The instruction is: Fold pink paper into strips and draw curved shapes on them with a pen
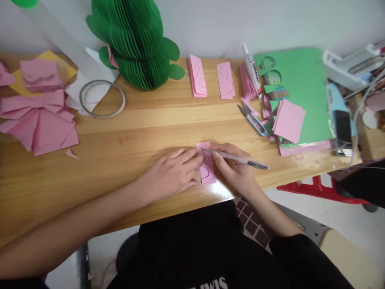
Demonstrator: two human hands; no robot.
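Note:
A small pink paper strip (207, 179) lies near the table's front edge, with a dark curved outline drawn on it. My left hand (180, 170) rests over its left side, fingers lying flat and pressing it to the table. A brownish edge shows beneath those fingers, but I cannot make out what it is. My right hand (236, 166) is closed round a clear-barrelled pen (240, 157). The pen's tip end meets the upper part of the strip, close to my left fingertips, and its back end points right.
Behind are two outlined pink papers (198, 76), a green honeycomb paper shape (135, 44) and a tape roll (102, 115). Thread snips (252, 119), a glue tube (252, 68) and pink squares (290, 120) on green sheets (313, 88) lie right. Folded pink paper (39, 124) is left.

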